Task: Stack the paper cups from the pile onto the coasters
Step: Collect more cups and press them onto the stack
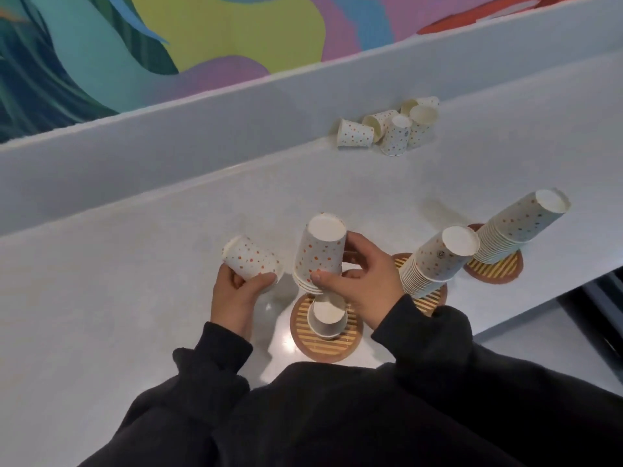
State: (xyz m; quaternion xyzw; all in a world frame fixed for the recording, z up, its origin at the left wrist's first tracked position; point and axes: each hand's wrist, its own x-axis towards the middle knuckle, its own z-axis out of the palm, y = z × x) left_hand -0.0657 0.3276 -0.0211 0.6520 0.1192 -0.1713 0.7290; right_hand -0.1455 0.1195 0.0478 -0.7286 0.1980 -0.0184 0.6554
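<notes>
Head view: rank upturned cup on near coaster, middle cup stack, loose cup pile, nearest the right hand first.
1. Upturned cup, just below the right hand.
2. Middle cup stack, to its right.
3. Loose cup pile, far back.

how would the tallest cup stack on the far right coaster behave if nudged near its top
Probably tips easily: the tallest stack is tall and narrow on its coaster. Likely light overall, being nested paper cups. Once down it could roll, since the cups are round.

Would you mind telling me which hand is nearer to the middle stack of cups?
Right. The right hand, gripping a short stack, is just beside the middle stack; the left hand, holding a single cup, is farther off, beyond that short stack.
</notes>
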